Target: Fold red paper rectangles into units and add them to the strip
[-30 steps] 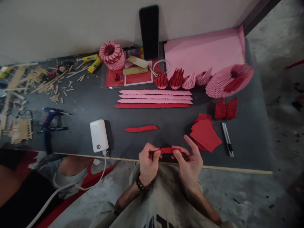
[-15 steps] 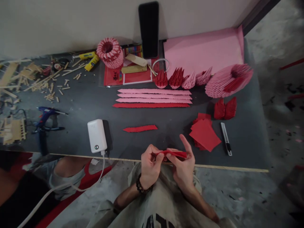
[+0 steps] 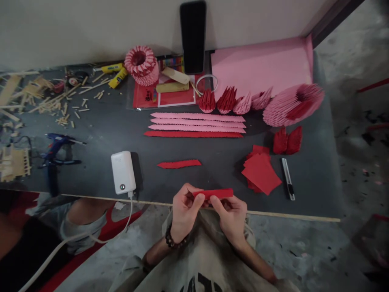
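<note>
A narrow folded piece of red paper (image 3: 223, 193) is stretched between my hands, over the table's front edge. My left hand (image 3: 186, 211) pinches its left end, thumb on top. With thumb and fingers, my right hand (image 3: 232, 217) grips it from the middle toward the right. Beyond my hands lies a short red folded-paper chain (image 3: 179, 164). Farther back are several long pink chains (image 3: 197, 123) and one long red chain (image 3: 193, 134), side by side. A fanned pile of red paper pieces (image 3: 261, 170) rests to the right, beside a utility knife (image 3: 288, 179).
A white power bank (image 3: 123, 173) with a cable stands left, near a blue glue gun (image 3: 57, 148) and wood scraps (image 3: 39, 95). Along the back are a folded-paper vase (image 3: 142, 67), a phone (image 3: 193, 38), pink paper (image 3: 261, 65) and a pink-red paper model (image 3: 293, 104). Another person's leg (image 3: 83, 217) is at lower left.
The red paper has turned so its flat face shows, and it lies level. My right index finger, raised before, is now folded down to the paper. Both hands have shifted slightly left.
</note>
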{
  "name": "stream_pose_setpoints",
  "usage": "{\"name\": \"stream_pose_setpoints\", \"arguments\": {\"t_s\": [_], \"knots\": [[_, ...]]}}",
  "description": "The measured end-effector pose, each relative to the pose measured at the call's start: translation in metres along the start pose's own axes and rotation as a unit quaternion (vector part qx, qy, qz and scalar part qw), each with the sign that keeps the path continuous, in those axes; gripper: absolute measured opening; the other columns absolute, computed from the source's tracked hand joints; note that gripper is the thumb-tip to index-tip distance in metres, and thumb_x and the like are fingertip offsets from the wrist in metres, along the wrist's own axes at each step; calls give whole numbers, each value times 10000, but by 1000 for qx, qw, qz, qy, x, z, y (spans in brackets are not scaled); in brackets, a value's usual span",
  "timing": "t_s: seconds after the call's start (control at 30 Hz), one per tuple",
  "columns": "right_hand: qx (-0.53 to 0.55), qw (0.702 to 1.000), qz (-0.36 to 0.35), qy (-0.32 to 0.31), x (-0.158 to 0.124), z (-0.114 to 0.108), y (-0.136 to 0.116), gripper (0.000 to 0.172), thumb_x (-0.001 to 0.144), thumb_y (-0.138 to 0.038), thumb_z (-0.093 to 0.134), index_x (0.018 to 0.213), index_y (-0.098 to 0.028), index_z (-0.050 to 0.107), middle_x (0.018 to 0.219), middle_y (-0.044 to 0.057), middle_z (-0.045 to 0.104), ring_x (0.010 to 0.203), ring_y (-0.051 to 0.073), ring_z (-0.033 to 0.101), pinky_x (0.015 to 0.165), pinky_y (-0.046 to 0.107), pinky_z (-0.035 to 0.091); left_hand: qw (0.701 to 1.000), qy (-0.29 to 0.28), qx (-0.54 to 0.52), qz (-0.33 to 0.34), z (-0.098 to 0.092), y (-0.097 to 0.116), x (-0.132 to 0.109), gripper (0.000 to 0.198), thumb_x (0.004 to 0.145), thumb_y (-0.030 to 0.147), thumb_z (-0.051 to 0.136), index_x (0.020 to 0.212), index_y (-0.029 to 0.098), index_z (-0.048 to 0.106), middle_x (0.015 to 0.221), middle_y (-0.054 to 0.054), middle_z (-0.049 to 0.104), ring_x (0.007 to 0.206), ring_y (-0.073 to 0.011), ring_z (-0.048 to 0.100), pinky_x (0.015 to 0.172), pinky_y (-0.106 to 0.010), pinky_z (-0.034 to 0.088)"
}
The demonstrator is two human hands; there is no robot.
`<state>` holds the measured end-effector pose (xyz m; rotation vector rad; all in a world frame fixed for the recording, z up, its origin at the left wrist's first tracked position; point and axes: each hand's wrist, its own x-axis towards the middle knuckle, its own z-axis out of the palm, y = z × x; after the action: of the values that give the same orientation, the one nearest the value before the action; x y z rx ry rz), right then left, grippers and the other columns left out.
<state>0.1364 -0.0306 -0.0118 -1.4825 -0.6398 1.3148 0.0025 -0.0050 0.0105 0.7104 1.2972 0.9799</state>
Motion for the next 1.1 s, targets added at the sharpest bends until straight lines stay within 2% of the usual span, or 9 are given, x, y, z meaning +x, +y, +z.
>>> {"name": "stream_pose_setpoints", "arguments": {"t_s": [0.1, 0.17, 0.2, 0.3, 0.5, 0.67, 0.77, 0.87, 1.1], "knots": [[14, 999, 30, 26, 6, -4, 3, 138, 845, -367, 838, 811, -240, 797, 686, -1, 788, 564, 146, 692, 568, 269, 583, 996, -68, 60, 18, -11, 3, 4, 370, 898, 400, 826, 1192, 196, 734, 969, -95, 825, 802, -213, 787, 749, -302, 645], [43, 996, 65, 31, 10, -11, 2, 204, 823, -397, 858, 766, -219, 777, 637, 4, 766, 536, 132, 671, 557, 250, 562, 982, -129, 128, 58, -22, 5, 12, 603, 863, 355, 866, 1420, 254, 658, 1131, -102, 831, 917, -238, 805, 844, -336, 657], [59, 995, 78, 30, 12, -14, 1, 229, 810, -408, 870, 753, -210, 769, 619, 5, 756, 530, 127, 664, 555, 242, 553, 971, -143, 168, 89, -26, 7, 17, 595, 888, 329, 842, 1447, 278, 647, 1245, -102, 805, 1007, -244, 801, 927, -361, 647], [84, 992, 96, 12, 12, -17, -2, 255, 782, -415, 893, 753, -196, 766, 596, 5, 743, 520, 111, 648, 556, 222, 528, 939, -164, 236, 187, -32, 9, 29, 358, 989, 277, 710, 1346, 294, 739, 1235, -79, 814, 1045, -224, 799, 978, -364, 636], [61, 992, 91, -60, 5, -11, 1, 228, 812, -413, 873, 781, -204, 788, 637, 13, 764, 563, 120, 662, 590, 232, 541, 927, -200, 194, 253, -27, 8, 37, 106, 940, 237, 769, 945, 279, 866, 995, -74, 855, 824, -186, 808, 741, -272, 636], [41, 996, 55, -64, 0, -7, 2, 174, 833, -399, 851, 839, -227, 824, 748, 21, 801, 641, 136, 691, 642, 250, 570, 959, -149, 153, 189, -22, 5, 32, 120, 889, 285, 827, 788, 221, 841, 813, -81, 826, 730, -187, 769, 704, -277, 605], [30, 997, 33, -59, 1, -4, -2, 164, 839, -387, 841, 813, -226, 821, 748, 15, 798, 637, 131, 681, 639, 244, 562, 989, -78, 84, 91, -13, 0, 24, 160, 854, 341, 859, 809, 193, 817, 778, -67, 799, 696, -172, 732, 666, -261, 584], [-10, 999, 5, -35, 3, -2, -6, 206, 837, -386, 837, 739, -210, 792, 695, 9, 773, 608, 129, 658, 604, 238, 537, 1000, -4, 20, 23, -3, -5, 18, 207, 812, 364, 894, 821, 181, 798, 770, -41, 782, 674, -145, 702, 646, -233, 567], [-123, 991, -56, -18, 2, -6, -4, 259, 898, -405, 765, 756, -190, 788, 642, 12, 753, 532, 121, 612, 540, 238, 477, 999, 35, 33, 23, 6, -10, 11, 277, 808, 407, 887, 822, 163, 755, 750, -27, 737, 674, -133, 660, 636, -223, 546]]}}
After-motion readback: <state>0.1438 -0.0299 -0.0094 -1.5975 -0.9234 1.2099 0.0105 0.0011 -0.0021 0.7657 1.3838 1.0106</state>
